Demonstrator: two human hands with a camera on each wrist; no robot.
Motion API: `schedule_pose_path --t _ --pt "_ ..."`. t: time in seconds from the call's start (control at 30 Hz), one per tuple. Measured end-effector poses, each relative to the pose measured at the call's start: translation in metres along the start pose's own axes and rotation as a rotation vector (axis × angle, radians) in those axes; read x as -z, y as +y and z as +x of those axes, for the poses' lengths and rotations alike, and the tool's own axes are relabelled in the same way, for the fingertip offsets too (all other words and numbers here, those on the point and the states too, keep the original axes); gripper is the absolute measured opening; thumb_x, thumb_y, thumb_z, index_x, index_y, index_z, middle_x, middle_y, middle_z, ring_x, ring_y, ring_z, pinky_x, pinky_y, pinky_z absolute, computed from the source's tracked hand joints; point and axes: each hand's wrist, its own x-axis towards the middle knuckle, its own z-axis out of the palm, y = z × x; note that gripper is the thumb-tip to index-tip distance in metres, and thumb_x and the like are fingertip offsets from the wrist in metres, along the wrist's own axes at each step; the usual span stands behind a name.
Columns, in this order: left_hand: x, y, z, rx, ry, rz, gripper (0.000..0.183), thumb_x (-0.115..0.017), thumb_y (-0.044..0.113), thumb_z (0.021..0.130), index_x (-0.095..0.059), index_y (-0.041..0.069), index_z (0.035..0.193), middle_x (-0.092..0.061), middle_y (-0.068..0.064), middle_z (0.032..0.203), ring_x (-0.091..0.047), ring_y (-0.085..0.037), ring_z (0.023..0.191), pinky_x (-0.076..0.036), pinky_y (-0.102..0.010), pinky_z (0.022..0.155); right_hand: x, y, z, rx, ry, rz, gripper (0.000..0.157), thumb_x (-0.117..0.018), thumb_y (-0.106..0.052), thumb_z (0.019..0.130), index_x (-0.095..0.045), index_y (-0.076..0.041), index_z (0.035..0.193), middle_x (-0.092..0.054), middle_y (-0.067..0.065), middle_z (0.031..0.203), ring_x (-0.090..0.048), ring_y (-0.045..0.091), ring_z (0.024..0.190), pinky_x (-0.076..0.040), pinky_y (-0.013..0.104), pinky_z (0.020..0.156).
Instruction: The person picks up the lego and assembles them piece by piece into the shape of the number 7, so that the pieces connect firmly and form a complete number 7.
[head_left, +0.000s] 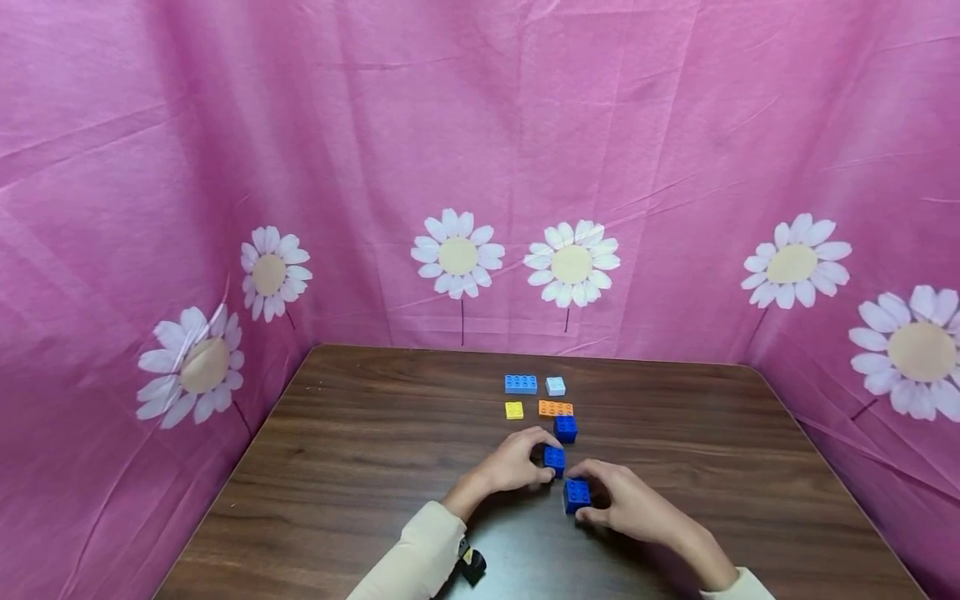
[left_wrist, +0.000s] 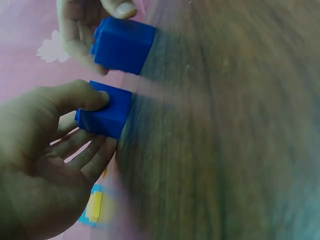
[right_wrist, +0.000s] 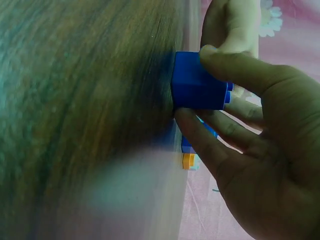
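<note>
Three dark blue toy bricks are near the hands on the brown table. My left hand (head_left: 517, 460) pinches the middle blue brick (head_left: 554, 461) between thumb and fingers; the left wrist view shows the thumb on the side of this brick (left_wrist: 111, 111). To its right and nearer the front, my right hand (head_left: 626, 500) pinches another blue brick (head_left: 577, 496), its thumb and fingertips on opposite sides of that brick (right_wrist: 195, 82). A small gap separates the two held bricks. Just behind the left hand's brick stands the third blue brick (head_left: 566, 429), untouched by either hand.
Farther back lie a long light blue brick (head_left: 521, 384), a pale blue brick (head_left: 555, 386), a yellow brick (head_left: 513, 410) and an orange brick (head_left: 556, 408). Pink flowered cloth (head_left: 510, 150) hangs around the wooden table (head_left: 360, 442). A black device (head_left: 472, 564) sits at the left wrist.
</note>
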Motion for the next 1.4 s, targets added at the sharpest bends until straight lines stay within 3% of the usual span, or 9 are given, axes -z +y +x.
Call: schedule_pose_path --t 0.33,0.57,0.73,1.13,1.4 --pt "0.010 -0.008 -0.013 0.037 -0.006 -0.138 0.032 -0.082 0.004 0.092 -0.074 0.012 0.121 -0.071 -0.001 0.117 -0.062 -0.005 0.099 -0.055 -0.020 0.084 0.006 0.002 -0.002 -0.061 0.048 -0.011 0.032 -0.086 -0.016 0.090 -0.070 -0.010 0.117 -0.074 0.003 0.112 -0.070 0.008 0.097 -0.061 0.029 0.080" --pt "0.014 -0.008 -0.018 0.043 0.001 -0.116 0.033 -0.082 0.006 0.091 -0.074 0.012 0.123 -0.070 -0.002 0.119 -0.064 -0.006 0.103 -0.056 -0.021 0.090 0.011 0.006 0.001 -0.079 0.097 -0.062 0.030 -0.087 -0.015 0.090 -0.070 -0.009 0.115 -0.074 0.002 0.108 -0.068 0.009 0.094 -0.062 0.032 0.080" --pt "0.017 -0.004 -0.019 0.061 0.001 -0.127 0.039 -0.084 0.009 0.091 -0.071 0.012 0.128 -0.070 -0.004 0.123 -0.064 -0.008 0.103 -0.056 -0.022 0.091 0.013 0.009 0.006 -0.062 0.146 -0.118 0.035 -0.087 -0.014 0.089 -0.070 -0.010 0.119 -0.075 0.002 0.114 -0.070 0.016 0.102 -0.062 0.038 0.087" --pt "0.015 -0.005 -0.022 0.025 0.041 -0.107 0.027 -0.087 0.009 0.089 -0.075 0.009 0.113 -0.074 -0.005 0.111 -0.066 -0.008 0.095 -0.057 -0.023 0.085 0.016 0.013 0.017 -0.069 0.153 -0.003 0.030 -0.084 -0.012 0.092 -0.072 -0.009 0.120 -0.075 0.005 0.119 -0.072 0.016 0.101 -0.062 0.035 0.087" --pt "0.013 -0.007 -0.022 0.044 0.058 -0.115 0.026 -0.089 0.009 0.087 -0.076 0.009 0.110 -0.074 -0.003 0.108 -0.066 -0.006 0.094 -0.057 -0.021 0.085 0.021 0.004 0.027 -0.055 0.215 -0.010 0.036 -0.083 -0.015 0.094 -0.072 -0.007 0.127 -0.075 0.007 0.123 -0.073 0.026 0.109 -0.063 0.046 0.092"
